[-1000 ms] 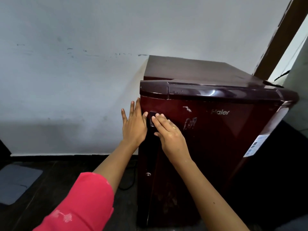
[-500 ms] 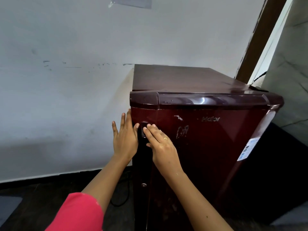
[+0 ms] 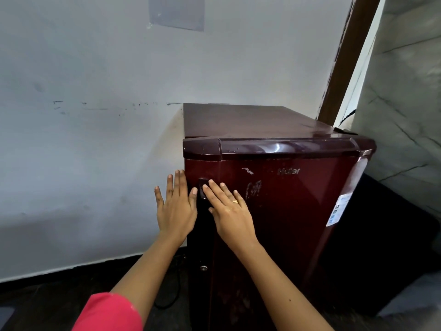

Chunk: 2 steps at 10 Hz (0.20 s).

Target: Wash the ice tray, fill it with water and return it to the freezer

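A maroon Haier refrigerator stands at centre right of the frame against a pale wall, its door shut. The left hand lies flat against the door's left edge, fingers straight, grasping nothing. The right hand, with a ring on one finger, also rests flat on the door front, its straight fingertips over the dark handle recess. A label sits on the door's right edge. A pink sleeve shows at lower left.

"Haier" on fridge door
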### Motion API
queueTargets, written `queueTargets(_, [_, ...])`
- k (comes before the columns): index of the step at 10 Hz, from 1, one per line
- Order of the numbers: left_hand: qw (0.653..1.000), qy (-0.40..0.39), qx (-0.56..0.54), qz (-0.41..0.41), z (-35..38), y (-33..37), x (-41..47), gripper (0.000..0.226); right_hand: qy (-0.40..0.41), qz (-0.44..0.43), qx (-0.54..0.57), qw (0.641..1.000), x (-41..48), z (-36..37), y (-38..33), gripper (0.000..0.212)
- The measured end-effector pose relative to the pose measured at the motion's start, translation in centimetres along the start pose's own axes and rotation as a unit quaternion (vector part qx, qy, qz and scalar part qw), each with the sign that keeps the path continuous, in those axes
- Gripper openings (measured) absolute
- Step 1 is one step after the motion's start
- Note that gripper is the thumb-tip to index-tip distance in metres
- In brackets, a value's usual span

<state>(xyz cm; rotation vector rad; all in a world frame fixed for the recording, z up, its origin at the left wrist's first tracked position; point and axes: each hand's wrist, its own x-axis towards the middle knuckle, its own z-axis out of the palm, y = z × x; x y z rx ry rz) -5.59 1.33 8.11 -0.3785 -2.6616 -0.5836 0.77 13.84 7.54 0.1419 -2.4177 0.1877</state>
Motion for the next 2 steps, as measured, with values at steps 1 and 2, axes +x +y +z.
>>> queueTargets(1, [0.999,0.014,-0.033,0.023,-0.3,0.4,-2.8,0.073,-0.038,0.024,0.000,0.999,-1.2,-0.9,-0.2,0.056])
queueTargets(2, [0.994,0.052,-0.032,0.089,-0.4,1.0,-5.0,0.067,-0.060,0.084,0.035,0.994,-3.8,-1.3,0.0,0.062])
